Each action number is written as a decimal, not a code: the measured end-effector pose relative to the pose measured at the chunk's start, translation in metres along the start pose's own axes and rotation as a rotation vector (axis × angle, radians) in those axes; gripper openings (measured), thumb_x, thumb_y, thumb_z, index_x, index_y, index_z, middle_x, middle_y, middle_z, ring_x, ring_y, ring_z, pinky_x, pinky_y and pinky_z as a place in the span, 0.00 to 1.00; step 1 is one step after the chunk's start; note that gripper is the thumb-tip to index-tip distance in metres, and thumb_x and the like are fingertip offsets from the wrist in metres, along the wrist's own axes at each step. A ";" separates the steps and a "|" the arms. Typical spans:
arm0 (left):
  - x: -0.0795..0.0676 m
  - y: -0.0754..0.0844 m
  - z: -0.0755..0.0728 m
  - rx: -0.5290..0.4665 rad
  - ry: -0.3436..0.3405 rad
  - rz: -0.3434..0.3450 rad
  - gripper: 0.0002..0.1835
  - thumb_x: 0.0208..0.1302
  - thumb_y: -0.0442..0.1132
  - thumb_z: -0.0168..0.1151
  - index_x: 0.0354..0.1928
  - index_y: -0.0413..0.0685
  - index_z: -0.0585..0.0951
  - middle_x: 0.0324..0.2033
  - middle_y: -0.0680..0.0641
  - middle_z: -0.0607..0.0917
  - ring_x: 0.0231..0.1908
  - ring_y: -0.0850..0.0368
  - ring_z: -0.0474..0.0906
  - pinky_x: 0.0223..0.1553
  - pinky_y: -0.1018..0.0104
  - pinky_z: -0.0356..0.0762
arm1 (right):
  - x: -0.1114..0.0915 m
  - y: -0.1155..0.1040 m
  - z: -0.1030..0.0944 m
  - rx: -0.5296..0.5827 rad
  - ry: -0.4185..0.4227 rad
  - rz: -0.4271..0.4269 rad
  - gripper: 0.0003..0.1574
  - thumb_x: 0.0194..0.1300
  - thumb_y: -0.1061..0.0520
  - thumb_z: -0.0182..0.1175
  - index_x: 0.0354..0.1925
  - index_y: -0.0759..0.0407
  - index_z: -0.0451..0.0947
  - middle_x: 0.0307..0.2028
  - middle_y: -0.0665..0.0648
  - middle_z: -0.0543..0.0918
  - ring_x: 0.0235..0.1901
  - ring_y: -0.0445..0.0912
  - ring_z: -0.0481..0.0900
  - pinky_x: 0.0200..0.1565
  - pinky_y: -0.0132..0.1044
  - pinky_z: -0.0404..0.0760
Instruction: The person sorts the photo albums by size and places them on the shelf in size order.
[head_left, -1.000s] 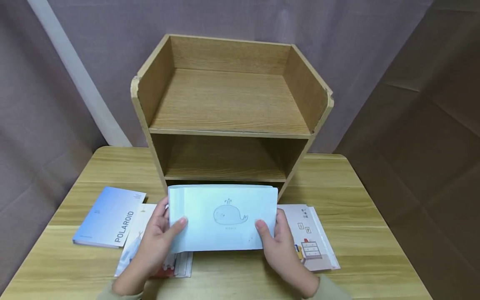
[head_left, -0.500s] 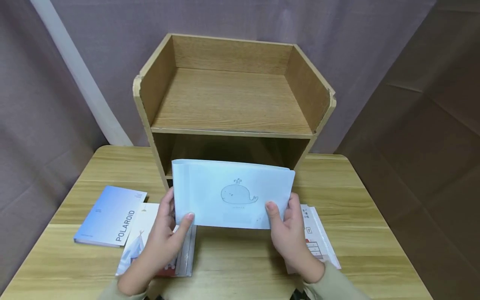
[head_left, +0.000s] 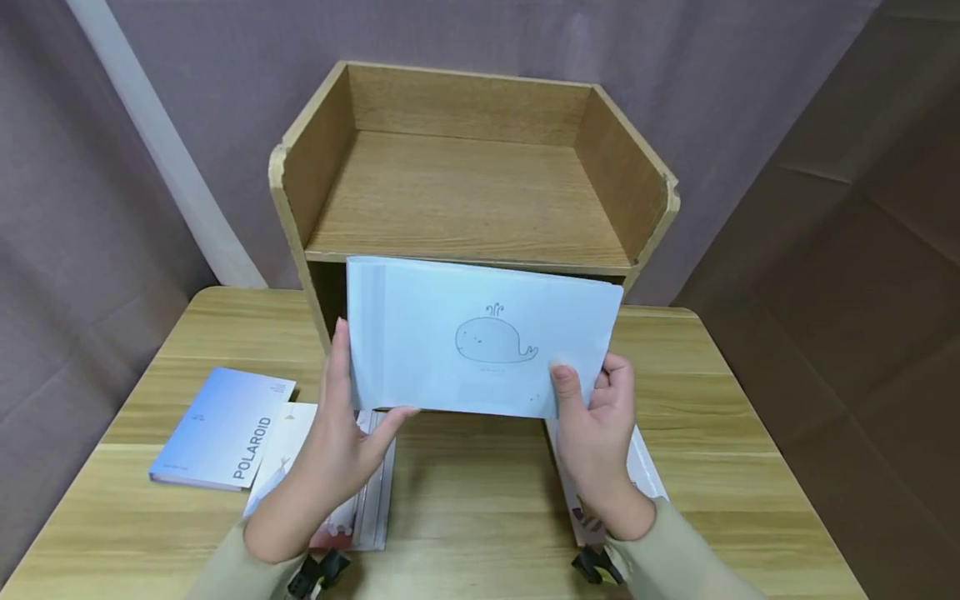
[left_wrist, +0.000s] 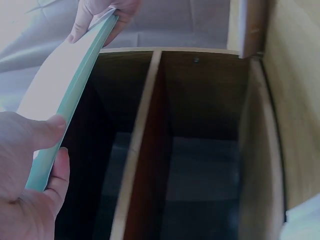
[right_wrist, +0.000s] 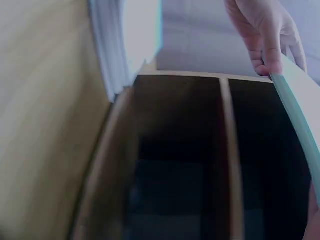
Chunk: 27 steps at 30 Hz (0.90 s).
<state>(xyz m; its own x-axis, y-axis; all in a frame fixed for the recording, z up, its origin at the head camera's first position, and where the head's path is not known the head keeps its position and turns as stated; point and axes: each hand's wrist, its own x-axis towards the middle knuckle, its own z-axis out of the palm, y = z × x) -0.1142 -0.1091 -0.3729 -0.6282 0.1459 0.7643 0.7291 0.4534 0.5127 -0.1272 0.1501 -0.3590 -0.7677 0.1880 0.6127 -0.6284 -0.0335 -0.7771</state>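
Note:
A thin pale-blue booklet (head_left: 420, 333) with a line drawing of a whale on its cover is held up in front of the shelf, tilted, its right end a little lower. My right hand (head_left: 596, 433) pinches its lower right corner, thumb on the cover and fingers behind. At the lower left corner, my left hand (head_left: 345, 433) holds it with the thumb along the bottom edge and fingers at the left edge. The left wrist view shows the left thumb and fingers (left_wrist: 59, 172) on either side of the booklet's teal edge (left_wrist: 80, 90).
Behind the booklet stands a wooden shelf unit (head_left: 465, 196) with an open top tray and compartments below. A blue POLAROID book (head_left: 217, 425) lies on the table (head_left: 480, 517) at left, beside illustrated booklets (head_left: 375, 500). Another booklet (head_left: 647, 467) lies under my right forearm.
Both hands have raised the booklet and moved it forward, up across the shelf's middle opening, and slightly right. The left thumb has slid off the cover to the bottom edge.

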 end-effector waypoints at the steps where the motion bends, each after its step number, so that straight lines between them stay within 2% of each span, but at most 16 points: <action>1: 0.003 0.001 -0.001 -0.004 0.007 0.003 0.51 0.66 0.52 0.58 0.73 0.30 0.39 0.73 0.33 0.45 0.70 0.38 0.47 0.71 0.54 0.47 | 0.003 -0.002 0.001 -0.017 -0.007 -0.005 0.17 0.68 0.70 0.54 0.52 0.69 0.61 0.43 0.68 0.80 0.42 0.52 0.83 0.39 0.39 0.85; 4: 0.008 0.003 -0.002 -0.013 0.022 0.003 0.51 0.66 0.52 0.59 0.73 0.31 0.39 0.73 0.36 0.47 0.69 0.40 0.51 0.70 0.58 0.51 | 0.011 -0.010 0.001 -0.076 -0.068 -0.015 0.16 0.71 0.69 0.50 0.55 0.69 0.61 0.46 0.67 0.79 0.43 0.53 0.82 0.40 0.38 0.84; 7: 0.010 0.004 -0.004 -0.024 0.034 -0.001 0.51 0.65 0.52 0.59 0.73 0.32 0.39 0.73 0.37 0.47 0.69 0.40 0.52 0.69 0.61 0.53 | 0.017 -0.017 -0.002 -0.133 -0.175 -0.023 0.20 0.74 0.68 0.43 0.61 0.68 0.58 0.51 0.67 0.76 0.47 0.53 0.79 0.43 0.37 0.83; 9: 0.011 0.005 -0.005 -0.078 0.037 -0.002 0.51 0.65 0.49 0.60 0.73 0.31 0.38 0.73 0.37 0.47 0.67 0.40 0.57 0.66 0.62 0.60 | 0.020 -0.021 -0.004 -0.156 -0.221 -0.023 0.24 0.75 0.67 0.41 0.67 0.65 0.56 0.54 0.65 0.73 0.50 0.53 0.77 0.46 0.37 0.82; 11: 0.012 0.007 -0.005 -0.140 0.038 0.003 0.52 0.64 0.46 0.61 0.73 0.31 0.37 0.73 0.37 0.47 0.63 0.41 0.63 0.61 0.63 0.69 | 0.022 -0.024 -0.005 -0.160 -0.233 -0.027 0.30 0.74 0.68 0.41 0.72 0.60 0.53 0.57 0.64 0.70 0.51 0.54 0.76 0.47 0.37 0.82; 14: 0.016 0.011 -0.005 -0.240 0.048 0.028 0.52 0.62 0.41 0.63 0.72 0.28 0.37 0.72 0.37 0.50 0.57 0.44 0.70 0.51 0.66 0.77 | 0.025 -0.026 -0.003 -0.131 -0.178 -0.062 0.36 0.72 0.71 0.44 0.74 0.57 0.51 0.60 0.64 0.64 0.51 0.54 0.75 0.47 0.37 0.82; 16: 0.020 0.015 -0.006 -0.270 0.077 0.046 0.51 0.62 0.41 0.64 0.72 0.27 0.40 0.72 0.37 0.52 0.57 0.43 0.71 0.50 0.65 0.78 | 0.025 -0.027 -0.001 -0.081 -0.115 -0.085 0.37 0.70 0.73 0.47 0.73 0.60 0.53 0.62 0.65 0.61 0.51 0.53 0.75 0.45 0.36 0.82; 21: 0.030 0.032 -0.005 -0.296 0.232 0.092 0.46 0.61 0.41 0.67 0.69 0.22 0.51 0.70 0.30 0.56 0.58 0.39 0.71 0.49 0.64 0.78 | 0.025 -0.030 0.004 0.015 0.009 -0.118 0.32 0.66 0.75 0.52 0.67 0.69 0.62 0.64 0.68 0.62 0.48 0.53 0.81 0.42 0.36 0.84; 24: 0.035 0.041 -0.005 -0.315 0.313 0.112 0.44 0.61 0.40 0.67 0.67 0.19 0.54 0.67 0.26 0.58 0.58 0.36 0.70 0.52 0.61 0.77 | 0.024 -0.034 0.006 0.002 0.026 -0.107 0.31 0.67 0.74 0.52 0.67 0.68 0.64 0.65 0.68 0.65 0.46 0.52 0.82 0.42 0.36 0.84; 27: 0.039 0.044 -0.004 -0.345 0.360 0.117 0.43 0.60 0.38 0.68 0.66 0.18 0.55 0.65 0.25 0.61 0.57 0.35 0.71 0.53 0.59 0.76 | 0.022 -0.040 0.006 -0.017 -0.007 -0.079 0.31 0.68 0.72 0.52 0.69 0.66 0.62 0.66 0.66 0.65 0.50 0.50 0.81 0.46 0.35 0.82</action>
<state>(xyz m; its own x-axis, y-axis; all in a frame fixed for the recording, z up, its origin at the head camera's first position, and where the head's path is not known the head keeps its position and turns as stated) -0.1053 -0.0866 -0.3188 -0.4480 -0.1617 0.8793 0.8742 0.1270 0.4687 -0.1196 0.1502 -0.3133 -0.7165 0.1828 0.6732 -0.6849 -0.0017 -0.7286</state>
